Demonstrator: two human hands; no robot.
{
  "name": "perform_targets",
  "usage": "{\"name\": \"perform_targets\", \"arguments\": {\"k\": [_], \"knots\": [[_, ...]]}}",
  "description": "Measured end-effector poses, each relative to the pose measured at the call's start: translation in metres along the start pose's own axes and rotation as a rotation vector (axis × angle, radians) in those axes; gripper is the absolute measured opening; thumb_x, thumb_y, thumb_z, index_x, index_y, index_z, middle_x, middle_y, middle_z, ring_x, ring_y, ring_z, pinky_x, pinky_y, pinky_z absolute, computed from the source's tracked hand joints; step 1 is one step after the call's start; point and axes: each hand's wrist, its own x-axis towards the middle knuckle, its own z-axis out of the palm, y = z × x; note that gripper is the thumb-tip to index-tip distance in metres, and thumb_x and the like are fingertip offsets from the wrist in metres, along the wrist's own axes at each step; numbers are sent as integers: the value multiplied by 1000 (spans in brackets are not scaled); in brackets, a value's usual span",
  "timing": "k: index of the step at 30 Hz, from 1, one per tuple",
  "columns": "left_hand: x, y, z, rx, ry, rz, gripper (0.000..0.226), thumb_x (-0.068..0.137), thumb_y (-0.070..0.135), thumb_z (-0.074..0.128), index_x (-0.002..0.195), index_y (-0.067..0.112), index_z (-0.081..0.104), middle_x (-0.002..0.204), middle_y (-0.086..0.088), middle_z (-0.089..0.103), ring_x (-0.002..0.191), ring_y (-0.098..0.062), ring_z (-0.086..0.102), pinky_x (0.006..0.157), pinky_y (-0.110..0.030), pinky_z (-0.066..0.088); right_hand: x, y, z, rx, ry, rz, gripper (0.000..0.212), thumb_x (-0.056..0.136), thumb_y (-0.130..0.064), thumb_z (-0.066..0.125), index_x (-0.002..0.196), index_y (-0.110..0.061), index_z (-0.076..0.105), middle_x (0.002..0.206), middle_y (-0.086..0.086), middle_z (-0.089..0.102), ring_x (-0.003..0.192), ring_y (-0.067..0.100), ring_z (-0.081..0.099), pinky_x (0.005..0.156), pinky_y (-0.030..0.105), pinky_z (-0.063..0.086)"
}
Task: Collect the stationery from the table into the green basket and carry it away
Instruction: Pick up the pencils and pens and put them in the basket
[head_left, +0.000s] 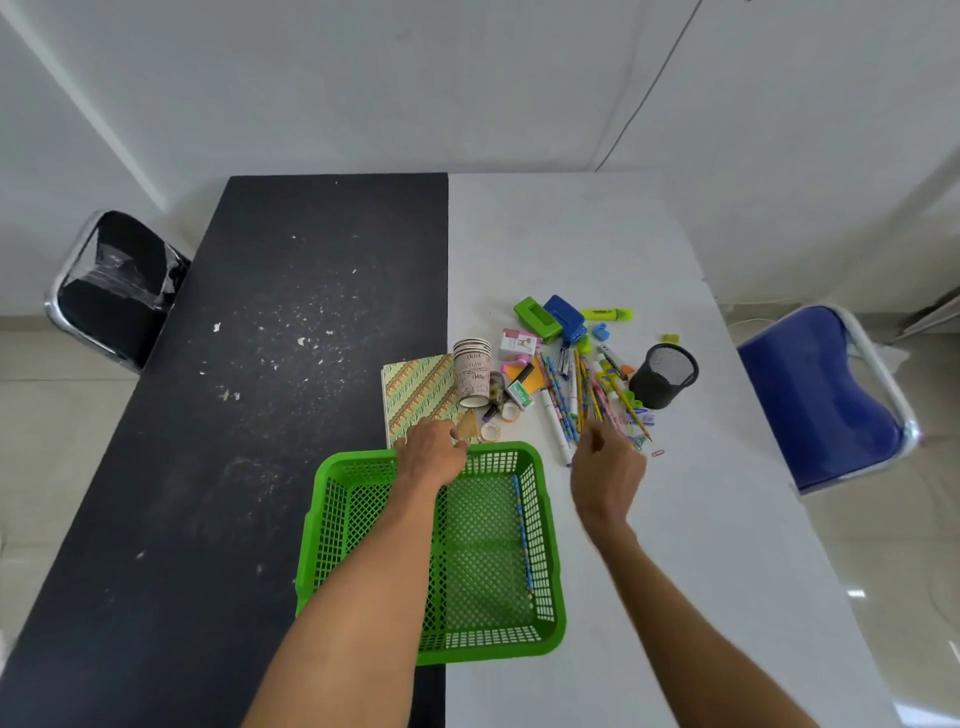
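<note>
Head camera (wide-angle) looks steeply down; table (571, 234) close.

Basket (332, 525) near, stationery beyond the hands.
The basket sits under the left hand (431, 453), a pencil (522, 530) inside toward the right hand (605, 474). Beyond the left hand lie the notebook (415, 395) and cups (472, 374); beyond the right, loose pencils (563, 402) and pen holder (665, 375).

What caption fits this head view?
Left hand at green basket far rim, right hand near scattered pencils; one pencil already inside.

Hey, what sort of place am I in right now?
Likely a plain office or study room: a long work table, a black chair and a blue chair with metal frames, and loose stationery beside a green basket.
</note>
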Motion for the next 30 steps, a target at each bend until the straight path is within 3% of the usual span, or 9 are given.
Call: {"name": "perform_targets", "arguments": {"k": [4,7,10,13,16,19,21,26,30], "knots": [[-2,2,-5,1,35,23,20,93,33,60,108,23,66,129,-5,54,119,-25,51,104,-47,33,-89,0,-19,85,-42,-306,9,87,-12,60,79,-13,65,63,0,66,52,15,61,50,27,47],[-2,1,-10,6,70,34,19,93,31,59,108,22,66,128,-6,54,120,-26,49,103,-47,33,-140,11,-23,68,-98,-556,12,82,-13,63,70,-13,63,58,-6,59,46,7,52,42,19,42],[-1,-1,-13,20,91,38,20,94,30,58,110,21,66,129,-8,52,121,-27,48,103,-46,33,-164,26,-20,-74,-211,-631,19,81,-13,58,63,-15,57,51,-6,49,40,10,43,36,22,35],[-2,0,-10,32,108,74,23,95,29,57,114,18,64,126,-8,53,118,-27,50,101,-47,36,-165,36,-10,-291,-442,-584,15,67,-10,71,63,-17,58,47,-7,46,33,10,41,33,23,25],[-2,-1,-1,18,125,139,20,95,26,57,112,19,63,120,-6,53,112,-24,52,99,-43,39,-158,34,6,-518,-642,-435,38,47,-3,86,76,-12,63,45,-1,54,31,11,48,33,22,20],[-6,2,9,15,212,224,17,92,22,59,108,17,62,112,-2,54,105,-19,54,96,-37,45,-141,22,16,-694,-744,-339,23,88,4,53,107,-8,56,92,9,71,80,23,70,61,34,51],[-8,5,15,23,265,298,13,92,20,58,104,17,61,105,0,55,97,-15,53,89,-32,49,-131,20,23,-705,-821,-270,29,93,7,41,113,-7,57,109,10,68,97,25,68,79,35,54],[-14,9,34,10,94,358,5,92,16,58,91,16,63,94,0,66,82,-12,63,73,-30,57,-120,14,30,-704,-881,-213,32,94,7,40,115,-3,62,112,12,67,102,26,66,85,35,54],[-21,5,52,24,-108,195,11,94,13,57,87,12,65,86,-2,68,73,-14,64,72,-29,57,-103,6,26,-484,-764,-168,16,91,-3,42,93,-9,57,96,13,66,85,30,65,70,38,51]]}}
